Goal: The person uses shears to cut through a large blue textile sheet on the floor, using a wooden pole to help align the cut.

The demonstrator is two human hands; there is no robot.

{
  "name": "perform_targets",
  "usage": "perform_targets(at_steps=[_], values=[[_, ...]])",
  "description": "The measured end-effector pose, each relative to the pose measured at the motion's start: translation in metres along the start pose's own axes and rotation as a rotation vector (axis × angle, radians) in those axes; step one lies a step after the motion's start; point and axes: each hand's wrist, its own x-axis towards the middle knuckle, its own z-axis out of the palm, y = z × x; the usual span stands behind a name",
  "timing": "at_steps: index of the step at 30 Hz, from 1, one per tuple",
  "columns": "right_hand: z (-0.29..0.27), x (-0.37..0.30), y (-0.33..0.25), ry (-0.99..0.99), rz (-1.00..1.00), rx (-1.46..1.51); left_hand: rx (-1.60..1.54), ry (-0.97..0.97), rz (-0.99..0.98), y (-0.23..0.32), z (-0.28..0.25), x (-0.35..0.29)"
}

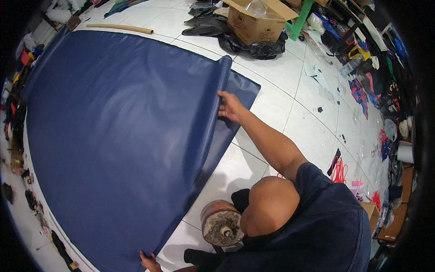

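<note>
A large sheet of smooth dark blue material (pixel 113 136), like vinyl or coated fabric, lies spread across the floor. Along its right side the sheet is turned over into a rounded fold, with a flat strip (pixel 244 90) of it showing beyond. My right hand (pixel 231 107) is closed on this fold near its upper end, the arm stretched out. At the bottom of the view my left hand (pixel 150 262) grips the near end of the same edge; its lower part is cut off by the picture's rim.
Beside my bent knee (pixel 274 204) stands a worn round cylinder (pixel 223 224) with a central stub. A cardboard tube (pixel 120 28) lies past the sheet's far edge. Beyond are black plastic bags (pixel 204 25) and a cardboard box (pixel 256 22). Red cord (pixel 338 170) and scraps litter the tiles (pixel 281 109) rightward.
</note>
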Motion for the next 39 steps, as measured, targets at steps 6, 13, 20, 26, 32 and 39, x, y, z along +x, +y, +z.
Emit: perform_targets(at_steps=[6,13,20,26,32,39], values=[[-0.051,0.058,-0.061,0.571,-0.322,-0.033,0.566,-0.100,0.344,0.001,-0.001,-0.014],[-0.153,0.042,-0.078,0.913,-0.332,-1.283,1.037,-0.188,0.486,-0.017,0.009,-0.004],[-0.138,0.046,-0.056,0.866,-0.166,-1.359,1.055,-0.034,0.507,-0.020,-0.041,0.024],[-0.165,0.040,-0.053,0.782,-0.221,-1.267,0.372,0.230,0.041,0.002,0.016,-0.030],[-0.167,0.053,-0.046,0.821,-0.340,-1.294,0.289,0.108,-0.062,-0.003,0.000,-0.023],[-0.170,0.058,-0.057,0.794,-0.201,-1.205,0.287,0.115,-0.113,-0.001,0.003,-0.027]])
